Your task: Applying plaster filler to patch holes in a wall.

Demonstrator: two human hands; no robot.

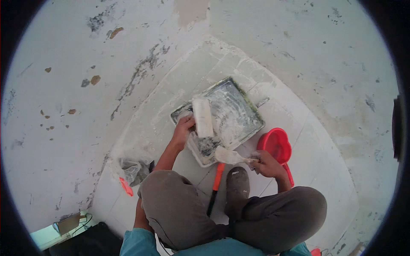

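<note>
My left hand [184,130] is closed at the left side of a white paint roller [203,117], its fingers against the sleeve. The roller rests over a dark tray [245,96] smeared with thick white paste. An orange and black handle [218,176] extends from below the tray's near edge toward me, between my legs. In my right hand [268,165] is a white-coated flat tool [228,155], which looks like a scraper. Its wide end lies at the tray's near corner, below the roller. Fingers partly hide its grip.
A red scoop [277,143] lies right of the tray, beside my right hand. At left are a crumpled clear plastic bag [134,168] and a red piece [126,187]. My shoe [237,187] stands close to the tray. Patchy, chipped walls [141,77] meet beyond the tiled floor.
</note>
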